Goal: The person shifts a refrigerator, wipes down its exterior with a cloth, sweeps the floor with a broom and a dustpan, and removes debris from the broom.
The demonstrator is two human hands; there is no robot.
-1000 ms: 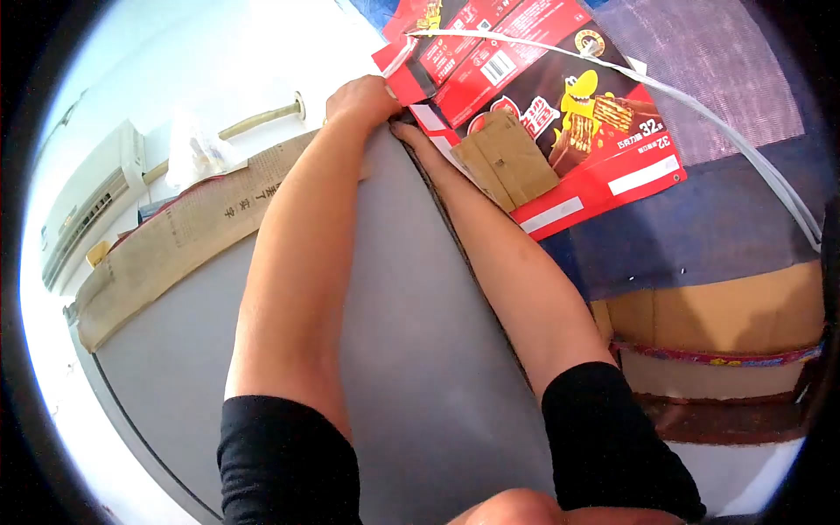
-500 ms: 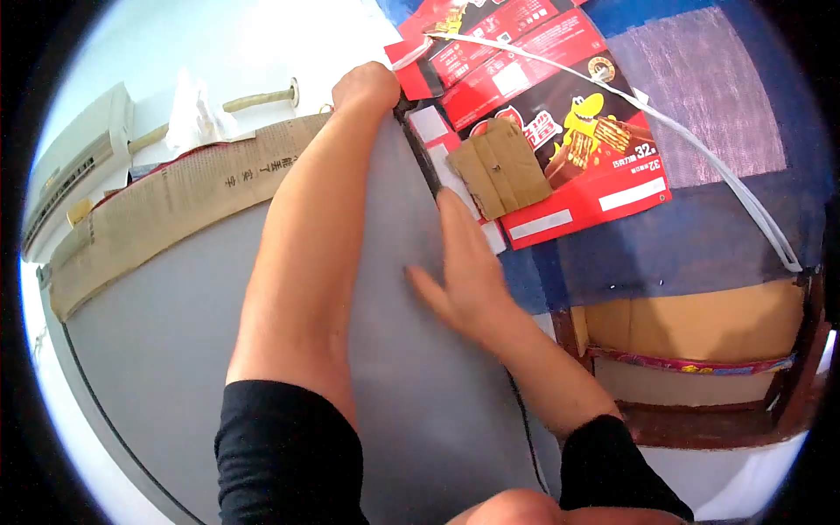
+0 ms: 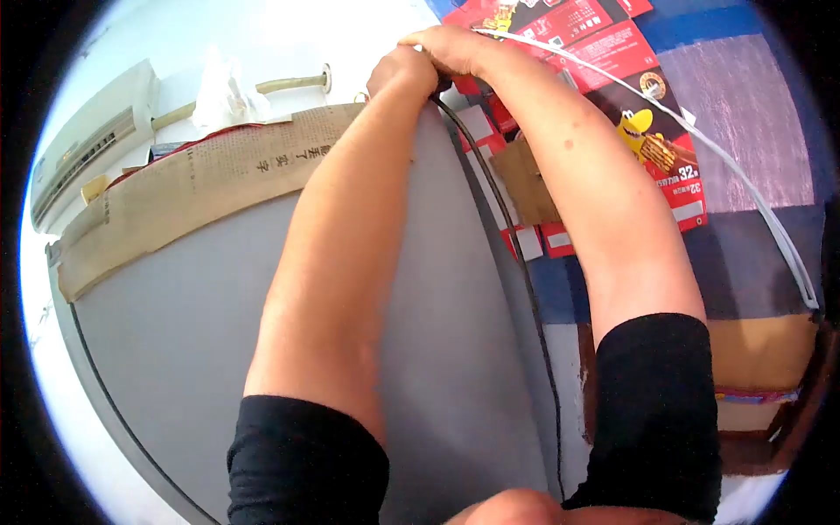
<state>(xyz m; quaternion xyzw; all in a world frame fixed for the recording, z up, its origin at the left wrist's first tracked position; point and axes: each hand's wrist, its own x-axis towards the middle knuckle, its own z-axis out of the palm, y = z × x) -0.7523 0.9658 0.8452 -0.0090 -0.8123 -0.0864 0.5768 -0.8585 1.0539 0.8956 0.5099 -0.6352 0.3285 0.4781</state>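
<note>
Both my hands are together at the far top corner of a large grey panel point(image 3: 455, 289). My left hand point(image 3: 402, 73) has its fingers curled around something dark at the top end of a black cable point(image 3: 516, 236). Touching it from the right, my right hand point(image 3: 444, 48) is bent over the same spot, its fingertips mostly hidden. The cable runs down from my hands along the panel's right edge. A printed brown paper sheet point(image 3: 210, 179) lies along the panel's far edge.
A red snack carton point(image 3: 604, 52) and a brown cardboard piece point(image 3: 525, 184) are on the right, partly behind my right arm. A white strap point(image 3: 744, 171) crosses them. An air conditioner point(image 3: 96, 140), a pipe point(image 3: 293, 84) and a plastic bag point(image 3: 227, 92) are at the upper left.
My right hand left the corner, passed down along the panel edge, and is back up beside my left hand. The black cable now hangs in view from my hands. The view has shifted slightly.
</note>
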